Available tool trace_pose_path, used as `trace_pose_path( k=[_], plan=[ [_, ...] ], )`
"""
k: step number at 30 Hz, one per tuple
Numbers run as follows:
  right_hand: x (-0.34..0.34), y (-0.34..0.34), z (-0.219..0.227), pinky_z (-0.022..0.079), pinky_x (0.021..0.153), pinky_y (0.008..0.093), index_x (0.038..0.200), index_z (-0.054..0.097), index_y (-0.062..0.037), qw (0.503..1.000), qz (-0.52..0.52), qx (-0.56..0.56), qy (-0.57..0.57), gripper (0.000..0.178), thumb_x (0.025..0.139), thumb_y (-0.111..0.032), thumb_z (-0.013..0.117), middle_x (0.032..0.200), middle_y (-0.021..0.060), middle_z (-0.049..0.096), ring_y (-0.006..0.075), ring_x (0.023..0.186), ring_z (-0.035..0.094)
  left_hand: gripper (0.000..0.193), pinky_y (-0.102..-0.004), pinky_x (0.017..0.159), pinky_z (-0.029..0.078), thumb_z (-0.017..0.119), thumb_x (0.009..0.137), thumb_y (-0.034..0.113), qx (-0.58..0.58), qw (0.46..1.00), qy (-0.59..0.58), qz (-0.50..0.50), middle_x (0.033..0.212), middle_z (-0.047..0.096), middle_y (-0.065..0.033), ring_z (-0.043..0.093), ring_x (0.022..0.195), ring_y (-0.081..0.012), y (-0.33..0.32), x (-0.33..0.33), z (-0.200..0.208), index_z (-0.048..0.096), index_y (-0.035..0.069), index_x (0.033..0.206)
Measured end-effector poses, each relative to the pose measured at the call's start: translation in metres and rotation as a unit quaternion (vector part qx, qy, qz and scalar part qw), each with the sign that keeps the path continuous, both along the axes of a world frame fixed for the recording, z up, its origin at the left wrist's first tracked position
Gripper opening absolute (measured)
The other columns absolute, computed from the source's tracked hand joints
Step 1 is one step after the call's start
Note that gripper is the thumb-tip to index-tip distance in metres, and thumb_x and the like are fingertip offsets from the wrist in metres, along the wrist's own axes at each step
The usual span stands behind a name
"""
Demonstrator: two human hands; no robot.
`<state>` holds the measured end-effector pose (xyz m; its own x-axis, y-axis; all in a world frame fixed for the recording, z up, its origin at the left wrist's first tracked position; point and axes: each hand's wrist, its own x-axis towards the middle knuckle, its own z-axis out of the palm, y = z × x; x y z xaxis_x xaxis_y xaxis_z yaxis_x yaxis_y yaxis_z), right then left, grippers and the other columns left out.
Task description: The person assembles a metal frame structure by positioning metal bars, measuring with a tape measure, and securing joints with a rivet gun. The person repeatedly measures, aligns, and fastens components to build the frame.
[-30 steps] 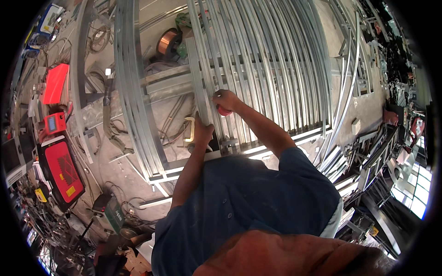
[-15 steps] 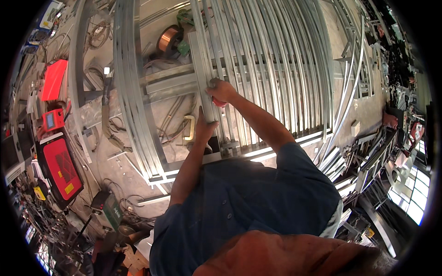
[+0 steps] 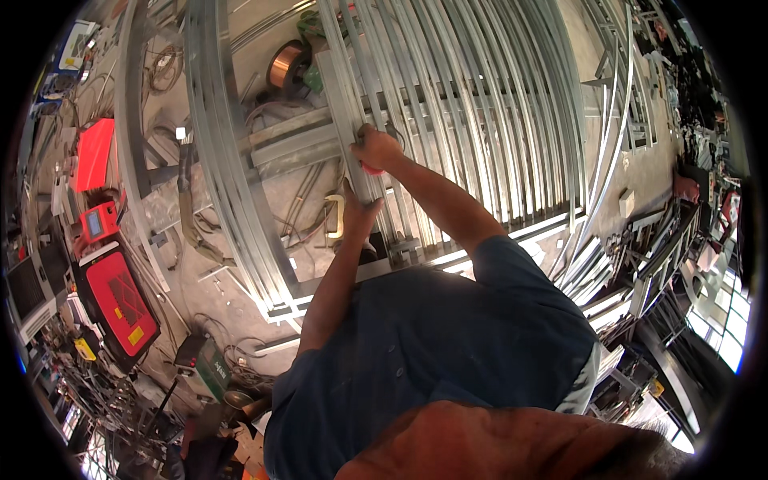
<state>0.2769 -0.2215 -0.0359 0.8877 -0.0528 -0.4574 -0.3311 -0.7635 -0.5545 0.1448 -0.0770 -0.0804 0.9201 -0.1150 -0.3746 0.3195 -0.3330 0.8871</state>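
A pale grey metal tube (image 3: 340, 100) runs lengthwise in front of me, at the left side of a row of parallel metal bars (image 3: 472, 120). My left hand (image 3: 360, 214) grips its near part, fingers along the left edge and thumb at the right. Farther up the tube, my right hand (image 3: 379, 150) is closed around a small red object (image 3: 370, 169), mostly hidden by the palm; its kind does not show. The right fingertips rest at the tube. Below the frame, just left of my left hand, sits a yellowish C-clamp (image 3: 335, 216).
Left of the tube, cross pieces (image 3: 296, 152) join a bundle of long tubes (image 3: 216, 136). A copper wire spool (image 3: 286, 66) stands beyond. Cables lie on the floor. A red-and-black machine (image 3: 120, 304) and a red device with a screen (image 3: 99, 222) are at far left.
The view has shifted slightly, so the frame sits a little differently. My right hand has moved a little up and left along the tube; my left hand keeps its grip.
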Motion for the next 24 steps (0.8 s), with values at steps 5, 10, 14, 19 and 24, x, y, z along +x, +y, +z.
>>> trace_pose_path(
  k=[5,10,14,19,24],
  plan=[
    [-0.001,-0.001,0.002,0.053,0.090,0.0505,0.121,0.056,-0.0035,1.000,-0.006,-0.013,0.003,0.053,0.085,-0.042,0.064,0.108,0.0263,0.069,0.0409,0.104,0.067,0.110,-0.0437,0.098,0.048,0.080,0.072,0.024,0.022,1.000,-0.001,-0.007,0.136,0.052,-0.0314,0.058,0.120,-0.0430,-0.002,0.005,0.003,0.013,-0.003,0.154],
    [0.000,0.000,0.001,0.053,0.088,0.0505,0.120,0.058,-0.0053,1.000,-0.008,-0.005,-0.013,0.056,0.083,-0.046,0.068,0.103,0.0251,0.070,0.0423,0.099,0.068,0.110,-0.0472,0.095,0.050,0.082,0.071,0.025,0.016,0.999,-0.035,-0.009,0.135,0.052,-0.0323,0.059,0.117,-0.0466,-0.002,0.006,-0.001,0.014,-0.002,0.154],
    [0.000,0.001,0.001,0.053,0.089,0.0517,0.120,0.056,-0.0052,1.000,0.000,-0.011,-0.012,0.054,0.085,-0.045,0.066,0.104,0.0259,0.070,0.0423,0.101,0.068,0.103,-0.0475,0.094,0.050,0.078,0.074,0.025,0.022,1.000,-0.010,0.009,0.132,0.055,-0.0314,0.060,0.114,-0.0465,-0.003,0.006,0.002,0.018,0.000,0.154],
    [-0.001,0.000,-0.007,0.053,0.088,0.0531,0.120,0.056,-0.0065,1.000,-0.003,-0.011,-0.009,0.057,0.086,-0.051,0.066,0.105,0.0253,0.070,0.0427,0.102,0.068,0.090,-0.0490,0.091,0.052,0.067,0.076,0.020,0.088,0.995,0.028,0.037,0.123,0.061,-0.0311,0.062,0.109,-0.0467,0.000,0.010,0.027,0.024,0.003,0.153],
    [-0.002,0.004,0.002,0.053,0.089,0.0534,0.121,0.056,-0.0068,1.000,-0.001,-0.017,-0.006,0.057,0.088,-0.053,0.064,0.107,0.0249,0.070,0.0417,0.103,0.068,0.082,-0.0492,0.090,0.052,0.064,0.075,0.015,0.137,0.988,0.000,0.072,0.119,0.064,-0.0256,0.064,0.108,-0.0435,0.038,0.009,0.022,0.031,0.010,0.151]
  ],
)
